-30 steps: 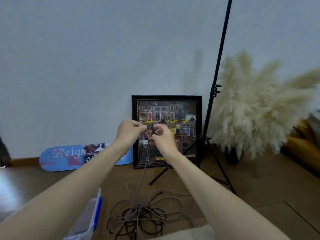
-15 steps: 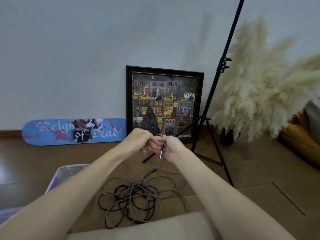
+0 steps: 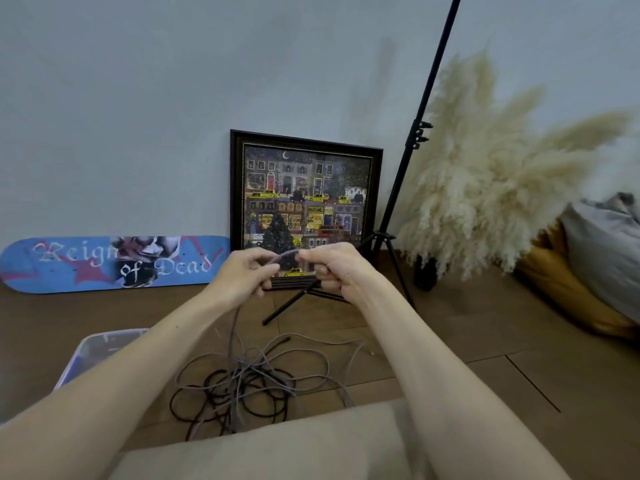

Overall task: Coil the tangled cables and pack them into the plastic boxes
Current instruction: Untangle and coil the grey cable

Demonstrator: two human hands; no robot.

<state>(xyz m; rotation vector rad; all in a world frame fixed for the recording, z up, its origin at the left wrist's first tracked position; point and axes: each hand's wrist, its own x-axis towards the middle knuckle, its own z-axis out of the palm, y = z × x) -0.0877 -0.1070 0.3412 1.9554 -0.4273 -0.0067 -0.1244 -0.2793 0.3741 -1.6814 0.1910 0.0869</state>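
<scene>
A tangle of grey and black cables (image 3: 249, 386) lies on the wooden floor in front of me. One grey cable (image 3: 284, 255) rises from the heap to my hands, and a short arc of it spans between them. My left hand (image 3: 242, 271) pinches it on the left, my right hand (image 3: 332, 268) pinches it on the right, both raised in front of the framed picture. A clear plastic box (image 3: 100, 348) with dark contents stands at the lower left, partly hidden by my left forearm.
A framed city picture (image 3: 304, 202) and a blue skateboard deck (image 3: 110, 263) lean on the wall. A black tripod stand (image 3: 394, 220) rises right of the picture, with pampas grass (image 3: 502, 174) and cushions (image 3: 595, 265) beyond. A beige cushion edge (image 3: 277, 445) fills the bottom.
The view has tilted down and then steadied. My hands came down from in front of the picture's middle and drew slightly apart, stretching a short arc of grey cable between them.
</scene>
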